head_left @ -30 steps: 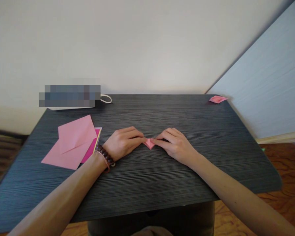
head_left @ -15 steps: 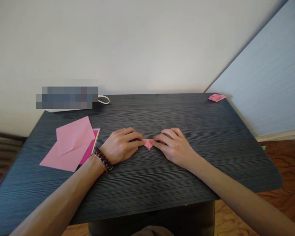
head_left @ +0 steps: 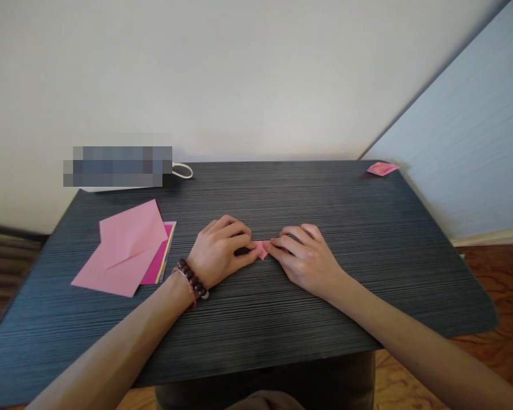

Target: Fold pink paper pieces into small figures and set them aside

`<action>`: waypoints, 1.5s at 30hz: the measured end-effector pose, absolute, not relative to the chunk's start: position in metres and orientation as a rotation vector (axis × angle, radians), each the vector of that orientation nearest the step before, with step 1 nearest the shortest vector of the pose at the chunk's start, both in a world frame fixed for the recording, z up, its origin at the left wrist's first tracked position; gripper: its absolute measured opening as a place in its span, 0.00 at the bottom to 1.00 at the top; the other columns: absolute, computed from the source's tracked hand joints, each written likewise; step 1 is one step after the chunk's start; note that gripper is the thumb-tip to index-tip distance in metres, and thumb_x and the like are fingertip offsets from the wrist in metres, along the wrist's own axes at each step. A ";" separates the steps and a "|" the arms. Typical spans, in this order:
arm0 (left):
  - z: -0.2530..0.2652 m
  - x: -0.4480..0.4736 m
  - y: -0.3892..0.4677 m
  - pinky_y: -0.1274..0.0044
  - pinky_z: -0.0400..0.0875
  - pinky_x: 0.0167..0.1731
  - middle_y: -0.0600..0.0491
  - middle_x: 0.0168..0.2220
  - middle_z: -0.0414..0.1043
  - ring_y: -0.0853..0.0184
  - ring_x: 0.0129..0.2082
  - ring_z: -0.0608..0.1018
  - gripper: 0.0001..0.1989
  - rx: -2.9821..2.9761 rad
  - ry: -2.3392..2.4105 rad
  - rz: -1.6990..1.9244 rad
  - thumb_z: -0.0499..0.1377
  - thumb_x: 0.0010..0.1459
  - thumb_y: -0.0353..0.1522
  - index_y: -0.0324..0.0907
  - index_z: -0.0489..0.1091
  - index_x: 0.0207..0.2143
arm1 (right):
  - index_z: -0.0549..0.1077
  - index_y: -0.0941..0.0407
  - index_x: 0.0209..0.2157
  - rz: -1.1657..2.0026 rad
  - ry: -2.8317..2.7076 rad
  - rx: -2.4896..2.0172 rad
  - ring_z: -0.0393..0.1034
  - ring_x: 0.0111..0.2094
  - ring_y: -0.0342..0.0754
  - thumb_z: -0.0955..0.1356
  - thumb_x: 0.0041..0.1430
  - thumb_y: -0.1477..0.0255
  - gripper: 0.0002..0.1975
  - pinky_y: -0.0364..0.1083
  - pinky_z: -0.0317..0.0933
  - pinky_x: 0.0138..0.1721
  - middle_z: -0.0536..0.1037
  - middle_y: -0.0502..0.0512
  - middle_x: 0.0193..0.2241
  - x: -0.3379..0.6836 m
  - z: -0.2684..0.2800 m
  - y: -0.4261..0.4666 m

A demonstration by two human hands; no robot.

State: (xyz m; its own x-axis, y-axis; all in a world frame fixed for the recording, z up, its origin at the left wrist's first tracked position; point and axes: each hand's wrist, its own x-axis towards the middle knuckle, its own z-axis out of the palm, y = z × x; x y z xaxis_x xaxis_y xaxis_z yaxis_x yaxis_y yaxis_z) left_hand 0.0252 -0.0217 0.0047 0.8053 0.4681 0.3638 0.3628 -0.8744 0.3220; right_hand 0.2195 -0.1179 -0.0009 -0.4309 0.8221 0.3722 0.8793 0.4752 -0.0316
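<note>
Saw, far left at the back, a blurred-out object on a pale base (head_left: 106, 189), with a white loop of cord (head_left: 192, 171) at its right end. Nearer, had two overlapping sheets of plain pink paper (head_left: 130, 228) lying partly over a flat magenta packet with a yellow stripe (head_left: 156, 269), just left of the dark beaded bracelet (head_left: 191, 277). Pinched the left side of the small folded piece of pink paper (head_left: 262, 250) with the left hand (head_left: 220, 250). Held it mid-tabletop, directly between both sets of fingertips and touching both, with neither hand nearer. Pointed its visible tip toward the near edge; could not tell its long axis, with both sides hidden by fingers. Gripped the right side with the right hand (head_left: 310, 259). Had wide dark, grained tabletop (head_left: 239, 324) before and behind. Saw, at the far right corner, a pink folded-paper diamond (head_left: 382, 168), well apart from the fingers.
</note>
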 end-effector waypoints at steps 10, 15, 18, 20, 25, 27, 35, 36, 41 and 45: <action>0.008 0.024 -0.040 0.71 0.63 0.34 0.53 0.33 0.73 0.64 0.36 0.70 0.09 2.910 0.806 0.658 0.57 0.58 0.36 0.43 0.73 0.27 | 0.73 0.58 0.41 -0.268 -2.345 -1.468 0.63 0.51 0.51 0.62 0.60 0.78 0.10 0.52 0.49 0.48 0.77 0.54 0.39 0.214 -0.005 -0.124; 0.008 0.023 -0.043 0.71 0.63 0.35 0.54 0.32 0.74 0.63 0.37 0.69 0.09 2.960 0.792 0.665 0.57 0.58 0.35 0.43 0.72 0.27 | 0.71 0.57 0.44 -0.262 -2.298 -1.502 0.63 0.50 0.51 0.61 0.61 0.77 0.12 0.52 0.48 0.48 0.77 0.52 0.38 0.214 -0.005 -0.124; 0.007 0.023 -0.043 0.71 0.63 0.35 0.53 0.35 0.74 0.63 0.38 0.70 0.08 2.946 0.769 0.698 0.57 0.58 0.35 0.43 0.72 0.28 | 0.70 0.56 0.48 -0.260 -2.298 -1.522 0.64 0.48 0.50 0.61 0.62 0.76 0.14 0.52 0.47 0.47 0.77 0.53 0.37 0.212 -0.005 -0.123; 0.008 0.023 -0.043 0.72 0.62 0.34 0.53 0.34 0.74 0.64 0.37 0.70 0.09 2.947 0.753 0.694 0.57 0.58 0.35 0.43 0.72 0.28 | 0.70 0.55 0.48 -0.259 -2.302 -1.532 0.64 0.48 0.50 0.60 0.63 0.76 0.14 0.52 0.48 0.46 0.77 0.54 0.37 0.210 -0.005 -0.123; 0.012 0.026 -0.046 0.71 0.61 0.32 0.53 0.27 0.72 0.65 0.33 0.71 0.12 2.972 0.824 0.617 0.55 0.59 0.38 0.42 0.72 0.27 | 0.72 0.56 0.45 -0.263 -2.278 -1.548 0.64 0.47 0.50 0.60 0.62 0.77 0.13 0.51 0.47 0.46 0.77 0.53 0.36 0.212 -0.004 -0.122; 0.013 0.027 -0.048 0.71 0.60 0.32 0.53 0.27 0.72 0.65 0.32 0.71 0.13 2.974 0.863 0.588 0.55 0.59 0.39 0.42 0.72 0.26 | 0.73 0.55 0.42 -0.259 -2.273 -1.532 0.63 0.48 0.50 0.60 0.62 0.78 0.13 0.51 0.47 0.47 0.77 0.52 0.36 0.215 -0.003 -0.122; 0.015 0.028 -0.049 0.71 0.59 0.32 0.53 0.27 0.71 0.65 0.31 0.70 0.15 2.962 0.906 0.568 0.54 0.60 0.40 0.42 0.71 0.25 | 0.75 0.53 0.37 -0.272 -2.226 -1.505 0.66 0.42 0.47 0.62 0.60 0.78 0.11 0.51 0.49 0.46 0.78 0.49 0.34 0.227 -0.003 -0.121; 0.014 0.028 -0.049 0.71 0.59 0.32 0.53 0.27 0.71 0.65 0.32 0.70 0.15 2.958 0.912 0.561 0.54 0.60 0.40 0.42 0.71 0.26 | 0.75 0.53 0.36 -0.270 -2.220 -1.506 0.66 0.41 0.47 0.62 0.60 0.78 0.11 0.51 0.50 0.46 0.78 0.49 0.34 0.227 -0.004 -0.121; 0.013 0.028 -0.049 0.72 0.59 0.32 0.52 0.27 0.70 0.65 0.32 0.70 0.15 2.946 0.915 0.578 0.54 0.59 0.41 0.42 0.71 0.25 | 0.76 0.55 0.33 -0.250 -2.177 -1.463 0.68 0.37 0.45 0.61 0.59 0.81 0.13 0.48 0.56 0.42 0.77 0.51 0.30 0.228 -0.007 -0.119; 0.013 0.027 -0.050 0.73 0.61 0.31 0.51 0.28 0.70 0.65 0.32 0.70 0.14 2.948 0.922 0.588 0.55 0.59 0.40 0.41 0.71 0.27 | 0.76 0.56 0.30 -0.244 -2.160 -1.451 0.68 0.37 0.46 0.61 0.59 0.81 0.13 0.48 0.58 0.40 0.77 0.53 0.29 0.228 -0.008 -0.118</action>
State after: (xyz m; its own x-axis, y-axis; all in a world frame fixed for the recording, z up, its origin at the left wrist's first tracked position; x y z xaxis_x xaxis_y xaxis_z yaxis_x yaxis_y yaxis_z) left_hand 0.0272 -0.0503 0.0127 0.7580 0.5494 0.3516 0.5506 -0.8279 0.1066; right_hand 0.2284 -0.1184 -0.0078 -0.2891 0.8081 0.5132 0.9023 0.4092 -0.1360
